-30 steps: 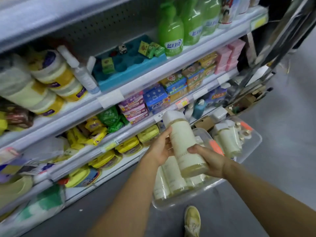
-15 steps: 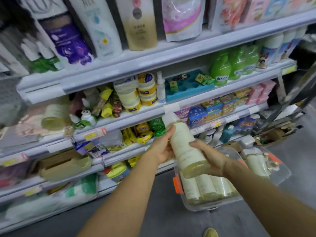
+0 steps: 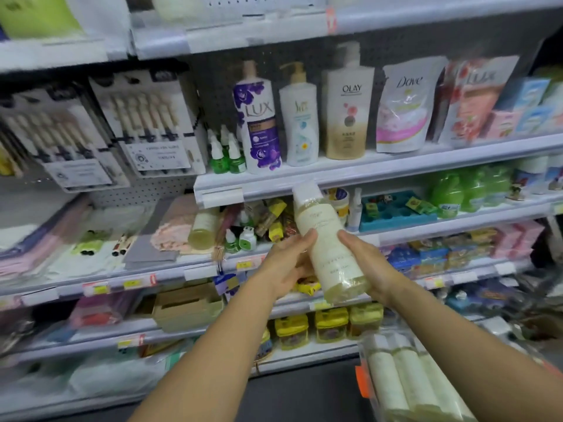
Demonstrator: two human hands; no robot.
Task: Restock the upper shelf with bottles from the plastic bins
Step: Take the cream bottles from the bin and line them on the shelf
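I hold a cream bottle (image 3: 327, 239) with a white cap, tilted with the cap up and to the left, in front of the shelves. My left hand (image 3: 286, 263) grips its left side and my right hand (image 3: 368, 269) grips its right side and base. The cap reaches the front edge of the upper shelf (image 3: 365, 175), where Lux, Olay and Dove products stand. A clear plastic bin (image 3: 405, 388) at the bottom right holds several more cream bottles lying side by side. A similar bottle (image 3: 204, 226) lies on the shelf below.
Small green bottles (image 3: 227, 153) stand at the left end of the upper shelf. Packs hang on a pegboard (image 3: 100, 126) to the left. A blue tray (image 3: 396, 211) and green bottles (image 3: 463, 190) fill the shelf below. Dark floor (image 3: 304, 397) lies beneath.
The view has tilted up, so higher shelves show. Both hands have lifted the bottle from above the bin towards the upper shelf's edge, still holding it the same way.
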